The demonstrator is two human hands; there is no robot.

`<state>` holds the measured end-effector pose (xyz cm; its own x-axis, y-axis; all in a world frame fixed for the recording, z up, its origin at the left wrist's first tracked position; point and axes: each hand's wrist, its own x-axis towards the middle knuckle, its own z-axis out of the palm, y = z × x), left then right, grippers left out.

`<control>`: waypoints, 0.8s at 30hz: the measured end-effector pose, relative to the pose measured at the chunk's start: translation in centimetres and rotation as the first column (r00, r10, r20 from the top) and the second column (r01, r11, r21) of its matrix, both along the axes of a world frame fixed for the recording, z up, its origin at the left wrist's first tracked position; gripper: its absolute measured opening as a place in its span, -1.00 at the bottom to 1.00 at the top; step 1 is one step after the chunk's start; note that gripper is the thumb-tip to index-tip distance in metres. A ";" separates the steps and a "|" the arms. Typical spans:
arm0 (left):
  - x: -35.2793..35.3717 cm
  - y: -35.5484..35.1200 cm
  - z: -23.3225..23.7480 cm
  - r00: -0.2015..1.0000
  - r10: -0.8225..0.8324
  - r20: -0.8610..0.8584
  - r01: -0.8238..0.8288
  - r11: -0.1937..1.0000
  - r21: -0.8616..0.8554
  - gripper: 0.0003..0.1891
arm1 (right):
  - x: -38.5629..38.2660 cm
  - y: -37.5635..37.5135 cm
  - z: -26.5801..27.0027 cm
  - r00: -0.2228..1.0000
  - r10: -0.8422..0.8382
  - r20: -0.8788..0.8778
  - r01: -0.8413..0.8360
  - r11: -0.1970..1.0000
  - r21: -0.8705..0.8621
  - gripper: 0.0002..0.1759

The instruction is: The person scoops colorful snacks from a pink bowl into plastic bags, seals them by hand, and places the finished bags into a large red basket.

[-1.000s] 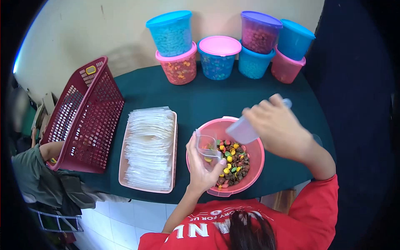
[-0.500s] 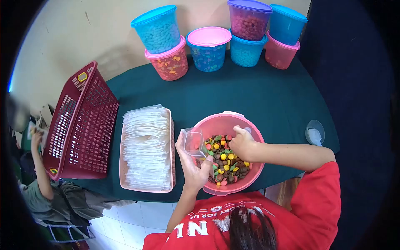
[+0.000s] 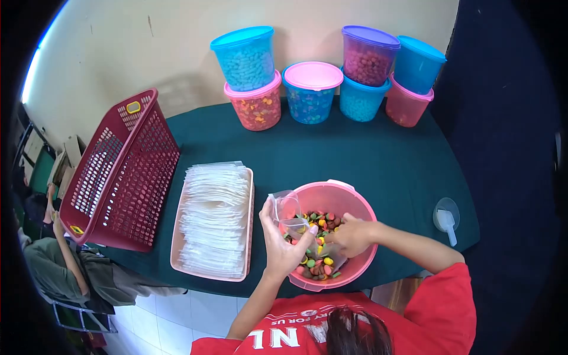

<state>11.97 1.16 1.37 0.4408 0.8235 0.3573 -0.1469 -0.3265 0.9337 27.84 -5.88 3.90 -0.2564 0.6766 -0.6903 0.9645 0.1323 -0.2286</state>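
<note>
My left hand (image 3: pixel 285 244) is closed on a clear plastic pouch (image 3: pixel 290 208), held with its mouth spread over the left side of a pink basin (image 3: pixel 361 208). Colourful round candies (image 3: pixel 319 271) in brown, yellow, green and pink lie in the basin. Down among them, my right hand (image 3: pixel 350 235) grips what looks like a clear scoop (image 3: pixel 332 258), its see-through body showing below the fingers. The fingers partly hide its handle.
A pink tray (image 3: pixel 251 236) of stacked clear pouches (image 3: pixel 214 222) stands left, beside a maroon basket (image 3: pixel 133 183). Lidded candy tubs (image 3: pixel 254 109) line the back. At right lies a clear bowl (image 3: pixel 448 207) with a white scoop (image 3: pixel 448 225). Another person (image 3: pixel 47 266) sits far left.
My right hand has moved down and toward the pouch, with the scoop now showing among the candies. My left hand still holds the pouch. The whole view has shifted slightly.
</note>
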 end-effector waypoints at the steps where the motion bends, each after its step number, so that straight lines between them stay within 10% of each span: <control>1: 0.1 0.1 0.1 1.000 -0.003 -0.019 0.003 1.000 0.022 -0.07 | 0.0 -0.1 -0.4 0.997 -0.035 -0.064 0.038 0.998 0.049 -0.49; 24: -0.2 -0.3 1.1 0.998 -0.041 0.046 0.039 0.998 0.051 -0.09 | 2.3 -0.9 -0.8 0.814 -0.259 -0.520 0.264 0.962 -0.066 -0.62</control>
